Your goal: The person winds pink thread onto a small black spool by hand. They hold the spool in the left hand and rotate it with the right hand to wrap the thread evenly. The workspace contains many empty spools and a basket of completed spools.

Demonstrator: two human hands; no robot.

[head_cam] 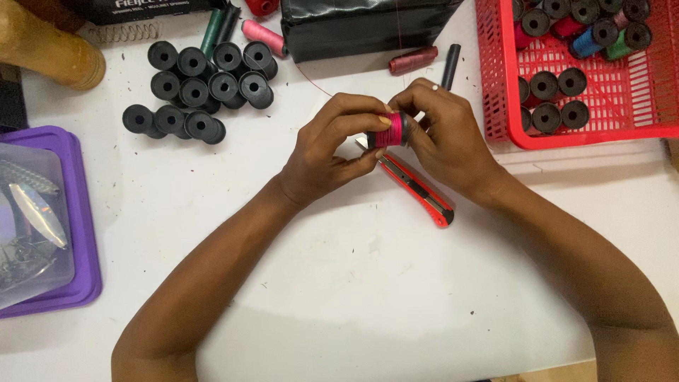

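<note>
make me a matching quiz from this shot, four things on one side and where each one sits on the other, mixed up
Things:
1. pink-wound spool
2. red utility knife
3. purple tray
4. red basket

Places:
a. far left edge of the table
b. upper right corner, holding spools
c. held between the left hand and right hand
d. flat on the table just under the hands

Pairs: 1-c, 2-d, 3-a, 4-b
</note>
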